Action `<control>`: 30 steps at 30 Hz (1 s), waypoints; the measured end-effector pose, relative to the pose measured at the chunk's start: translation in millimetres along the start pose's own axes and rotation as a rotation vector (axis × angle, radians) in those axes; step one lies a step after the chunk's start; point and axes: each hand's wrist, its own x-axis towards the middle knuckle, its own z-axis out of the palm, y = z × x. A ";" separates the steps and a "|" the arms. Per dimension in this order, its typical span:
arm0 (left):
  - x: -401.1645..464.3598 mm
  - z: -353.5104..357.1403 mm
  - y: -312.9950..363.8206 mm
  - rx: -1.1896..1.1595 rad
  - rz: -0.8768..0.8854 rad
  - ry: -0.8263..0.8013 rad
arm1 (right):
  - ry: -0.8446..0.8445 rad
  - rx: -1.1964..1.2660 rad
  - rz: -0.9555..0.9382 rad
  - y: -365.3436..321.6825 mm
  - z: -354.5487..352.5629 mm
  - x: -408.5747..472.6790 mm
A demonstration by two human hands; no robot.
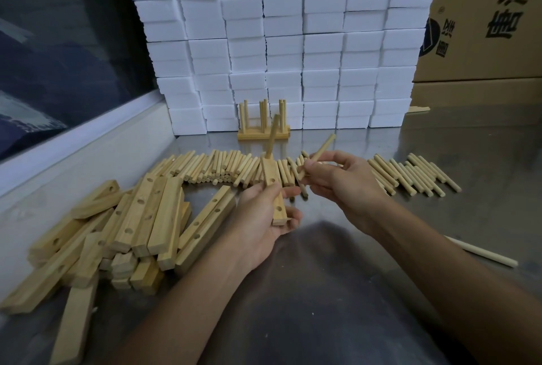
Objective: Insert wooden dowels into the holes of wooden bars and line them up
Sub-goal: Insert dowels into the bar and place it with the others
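Note:
My left hand [264, 218] grips a wooden bar [273, 185] with holes, held lengthwise above the metal table. One dowel [272, 137] stands in the bar's far hole, leaning slightly. My right hand [337, 179] pinches another dowel [318, 151] just right of the bar, its tip pointing up and away; a further dowel end [303, 190] sticks out below the fingers. A long row of loose dowels [211, 168] lies across the table behind my hands. A heap of bars with holes [132, 218] lies at the left. Finished bars with upright dowels [263, 125] stand at the back.
A wall of white foam blocks [293, 41] rises behind the table. Cardboard boxes [484, 27] stand at the back right. A single long dowel [481, 251] lies at the right edge. A white ledge [73, 153] borders the table's left side.

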 end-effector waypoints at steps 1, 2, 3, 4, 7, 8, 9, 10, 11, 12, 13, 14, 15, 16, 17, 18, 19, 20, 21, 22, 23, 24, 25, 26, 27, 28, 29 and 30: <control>-0.3 0.6 -0.8 0.031 0.003 0.003 | -0.018 0.019 0.004 -0.5 0.6 -0.3; -0.8 1.4 -1.3 0.042 0.007 0.002 | -0.035 0.040 0.008 -0.7 1.5 -0.6; -1.4 2.1 -1.6 0.036 0.009 -0.004 | -0.051 0.059 0.010 -0.9 2.4 -1.2; -1.7 2.8 -1.9 0.024 0.008 -0.012 | -0.068 0.073 0.009 -1.1 3.4 -1.9; -2.2 4.6 -4.0 0.010 0.008 -0.036 | -0.092 0.014 -0.045 -1.0 4.9 -3.7; -2.4 5.3 -5.2 0.007 0.008 -0.045 | -0.087 -0.021 -0.069 -0.1 5.0 -3.7; -2.7 6.1 -6.5 0.004 0.007 -0.053 | -0.082 -0.047 -0.087 0.9 5.0 -3.8; -3.1 6.7 -7.7 0.003 0.005 -0.061 | -0.079 -0.062 -0.097 1.8 5.1 -4.4; -3.2 7.2 -8.7 0.004 0.003 -0.069 | -0.074 -0.076 -0.105 2.7 5.2 -4.9; -3.1 7.2 -9.4 0.003 0.002 -0.073 | -0.067 -0.097 -0.116 3.6 5.3 -5.2; -2.8 6.8 -10.0 0.002 0.002 -0.076 | -0.061 -0.129 -0.136 4.0 5.1 -5.3; -2.0 6.6 -10.4 0.001 0.003 -0.079 | -0.057 -0.171 -0.164 3.8 5.2 -5.3; -1.5 6.2 -10.8 0.003 0.005 -0.082 | -0.057 -0.224 -0.204 3.1 5.3 -5.2; -1.0 6.1 -11.2 0.009 0.007 -0.084 | -0.060 -0.296 -0.259 2.0 5.2 -4.8; -0.6 6.1 -11.8 0.019 0.010 -0.085 | -0.067 -0.381 -0.327 0.6 5.3 -4.3; -0.2 6.1 -12.6 0.031 0.012 -0.084 | -0.079 -0.464 -0.395 -0.6 5.9 -4.1; 0.2 6.2 -13.4 0.043 0.015 -0.083 | -0.092 -0.532 -0.451 -1.5 6.7 -4.1; 0.5 6.2 -14.1 0.053 0.016 -0.083 | -0.100 -0.578 -0.489 -2.1 7.5 -4.1; 0.6 6.1 -14.6 0.057 0.015 -0.083 | -0.103 -0.604 -0.512 -2.2 8.2 -4.1; 0.8 6.0 -14.9 0.056 0.013 -0.083 | -0.104 -0.618 -0.523 -2.0 8.8 -4.2; 1.1 5.9 -15.1 0.053 0.012 -0.084 | -0.104 -0.628 -0.528 -1.6 9.4 -4.3; 1.5 5.6 -15.4 0.051 0.012 -0.086 | -0.104 -0.637 -0.530 -1.3 10.1 -4.2; 2.1 5.3 -15.9 0.051 0.013 -0.088 | -0.099 -0.645 -0.532 -1.1 10.3 -4.0; 2.9 5.0 -16.5 0.055 0.015 -0.089 | -0.089 -0.651 -0.532 -1.1 10.4 -3.6; 3.5 4.8 -17.1 0.059 0.016 -0.089 | -0.076 -0.652 -0.526 -1.3 10.3 -3.2; 4.2 4.6 -17.8 0.063 0.018 -0.090 | -0.062 -0.648 -0.514 -1.4 10.0 -2.7; 4.6 4.3 -18.5 0.067 0.021 -0.093 | -0.049 -0.639 -0.500 -1.2 10.0 -2.1; 5.1 4.1 -19.2 0.071 0.026 -0.097 | -0.033 -0.626 -0.486 -0.8 10.1 -1.6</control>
